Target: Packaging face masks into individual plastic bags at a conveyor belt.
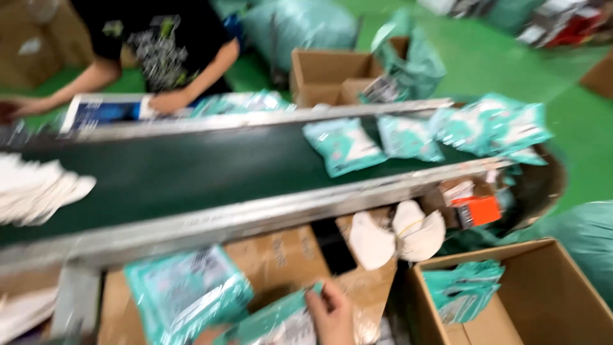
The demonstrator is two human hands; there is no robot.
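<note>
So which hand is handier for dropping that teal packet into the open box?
Probably the right hand: it already grips the teal packet, and the box sits on its side. The left hand is barely visible.

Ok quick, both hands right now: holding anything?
Right hand: closed on the edge of a teal packet.
Left hand: only a sliver shows at the bottom edge; cannot be told.

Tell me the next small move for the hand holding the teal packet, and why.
Probably carry the teal packet right and drop it into the open box. The right hand grips the packet's edge at the bottom of the view, and that box already holds similar packets with room left. The picture is blurred, so this is a guess.
</note>
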